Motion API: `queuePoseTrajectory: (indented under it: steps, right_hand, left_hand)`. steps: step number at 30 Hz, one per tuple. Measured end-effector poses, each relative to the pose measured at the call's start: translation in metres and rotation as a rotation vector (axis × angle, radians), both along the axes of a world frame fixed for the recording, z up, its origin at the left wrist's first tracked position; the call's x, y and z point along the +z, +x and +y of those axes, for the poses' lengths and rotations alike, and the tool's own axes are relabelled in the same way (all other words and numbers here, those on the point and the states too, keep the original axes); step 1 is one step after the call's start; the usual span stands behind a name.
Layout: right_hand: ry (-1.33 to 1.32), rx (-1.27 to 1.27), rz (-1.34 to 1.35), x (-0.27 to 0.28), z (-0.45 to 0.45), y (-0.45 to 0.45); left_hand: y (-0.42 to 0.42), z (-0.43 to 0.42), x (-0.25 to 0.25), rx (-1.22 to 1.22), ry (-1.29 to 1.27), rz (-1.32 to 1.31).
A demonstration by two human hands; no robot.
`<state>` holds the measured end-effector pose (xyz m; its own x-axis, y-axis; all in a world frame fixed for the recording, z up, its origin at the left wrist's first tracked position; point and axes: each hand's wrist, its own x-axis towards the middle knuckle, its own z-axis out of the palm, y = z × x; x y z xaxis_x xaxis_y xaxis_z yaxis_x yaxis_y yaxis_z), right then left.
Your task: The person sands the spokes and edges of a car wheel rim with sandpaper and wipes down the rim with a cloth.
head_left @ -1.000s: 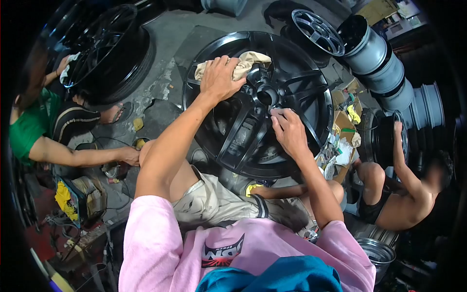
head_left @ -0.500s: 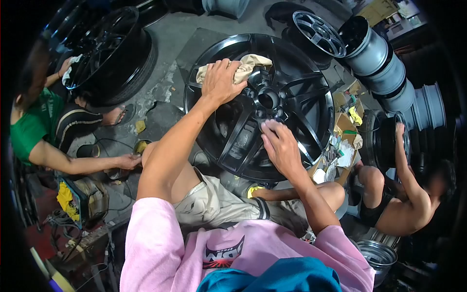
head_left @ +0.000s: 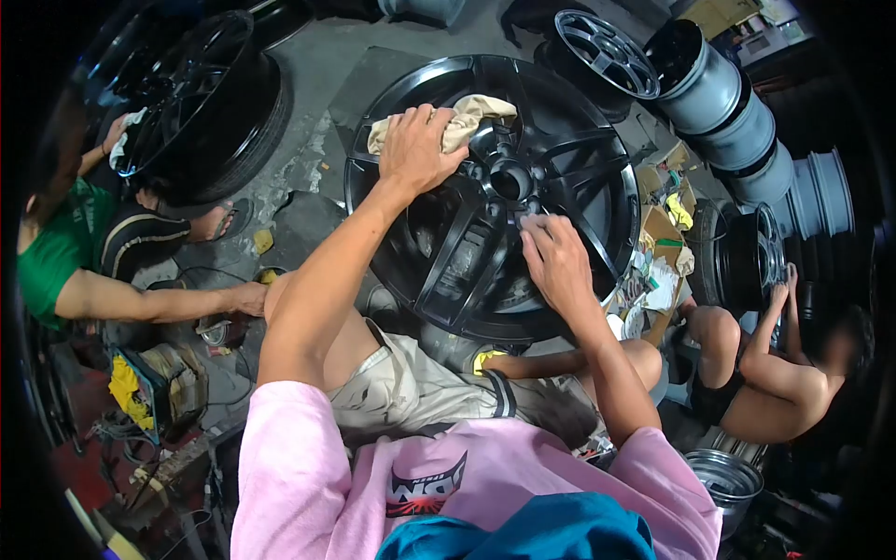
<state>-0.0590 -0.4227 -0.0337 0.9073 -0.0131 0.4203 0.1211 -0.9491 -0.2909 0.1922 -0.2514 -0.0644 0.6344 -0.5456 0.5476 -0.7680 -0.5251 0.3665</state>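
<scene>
A large black alloy wheel rim lies face up in front of me, its spokes spreading from an open centre hole. My left hand is closed over a crumpled beige cloth and presses it on the rim's upper left. Low and right of the hub, my right hand rests against a spoke. Its fingers are bent and pressed together, the tips slightly blurred. Anything under those fingertips is hidden from view.
On the left a person in a green shirt reaches toward my knee, beside another black wheel. Silver rims are stacked at upper right. A cardboard box of scraps stands right of my wheel; another person crouches beyond it.
My right hand has slid a little right along the wheel. My left hand stays on the cloth. The person at right now has both hands raised to a wheel.
</scene>
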Motion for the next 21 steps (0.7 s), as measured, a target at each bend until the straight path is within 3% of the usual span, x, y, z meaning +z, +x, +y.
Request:
queuePoseTrajectory:
  steps: [3,7,11,16,21]
  right_hand:
    - [-0.081,-0.124,0.114,-0.007,0.008,0.03]
    - [0.047,-0.005,0.04,-0.006,0.004,0.015]
    - [-0.048,-0.115,0.068,-0.011,-0.006,0.018]
    - [0.116,0.081,0.036,-0.004,0.013,-0.003]
    - [0.038,0.05,0.068,-0.021,0.002,-0.021]
  left_hand:
    - [0.001,0.001,-0.001,0.007,-0.012,-0.008]
    - [0.002,0.001,-0.003,0.002,-0.013,-0.013]
    - [0.001,0.0,-0.003,0.0,-0.027,-0.015]
    - [0.002,0.001,-0.005,-0.015,-0.035,0.008]
    - [0.0,0.0,-0.004,-0.006,-0.02,0.005]
